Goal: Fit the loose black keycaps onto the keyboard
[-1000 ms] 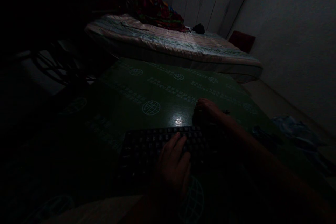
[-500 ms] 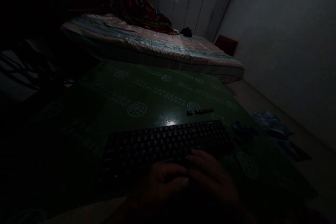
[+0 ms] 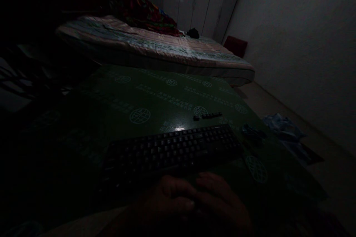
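Observation:
A black keyboard (image 3: 167, 152) lies across the green table, its right end farther from me. Just in front of its near edge, my left hand (image 3: 169, 200) is closed, with the thumb and bent fingers close together. My right hand (image 3: 219, 200) meets it from the right, fingers curled and pressed toward the left fingertips. Whatever may be between the fingers is lost in the dark. Beyond the keyboard sits a short row of small black keycaps (image 3: 211, 115), with one keycap (image 3: 196, 117) slightly apart at its left end.
The green table (image 3: 155, 98) bears printed globe marks. A dark bundle (image 3: 252, 133), perhaps cable, lies right of the keyboard. A bed (image 3: 155, 50) with a red patterned blanket (image 3: 147, 16) stands behind the table. Crumpled cloth (image 3: 286, 127) lies on the floor at right. The room is dim.
Both hands have drawn back from the keyboard toward me, staying close together. More of the keyboard's near edge now shows. The view has shifted slightly.

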Motion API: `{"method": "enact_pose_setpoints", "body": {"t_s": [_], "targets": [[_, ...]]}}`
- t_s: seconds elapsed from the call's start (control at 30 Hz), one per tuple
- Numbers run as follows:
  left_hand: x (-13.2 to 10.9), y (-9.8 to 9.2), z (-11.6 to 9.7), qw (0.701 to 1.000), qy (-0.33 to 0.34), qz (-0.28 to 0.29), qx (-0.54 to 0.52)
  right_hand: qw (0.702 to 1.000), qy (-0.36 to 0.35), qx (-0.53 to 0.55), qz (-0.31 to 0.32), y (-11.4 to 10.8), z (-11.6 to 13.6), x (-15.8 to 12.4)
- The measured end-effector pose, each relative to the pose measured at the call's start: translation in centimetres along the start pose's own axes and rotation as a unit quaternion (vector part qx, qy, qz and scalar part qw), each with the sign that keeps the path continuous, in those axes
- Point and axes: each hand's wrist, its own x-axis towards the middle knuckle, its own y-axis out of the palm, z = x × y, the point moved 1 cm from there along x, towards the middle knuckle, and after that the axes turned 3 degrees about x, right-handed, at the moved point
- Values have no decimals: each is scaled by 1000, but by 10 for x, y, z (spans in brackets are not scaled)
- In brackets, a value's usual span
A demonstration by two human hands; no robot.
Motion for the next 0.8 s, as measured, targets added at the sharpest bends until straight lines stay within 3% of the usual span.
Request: {"method": "enact_pose_setpoints", "body": {"t_s": [0.13,0.23,0.4,0.57,0.8], "targets": [[1,1,0,999,23,0,43,999,24,-4,23,-4,-21,1],[2,1,1,998,35,-14,53,999,32,-14,1,-3,-46,6],[1,2,0,993,7,-48,104,1000,17,-16,8,10,-78,16],[0,4,-5,986,-11,-45,158,999,0,-27,47,19,-90,19],[2,4,0,985,-6,-36,167,995,-11,-31,98,14,-94,25]]}}
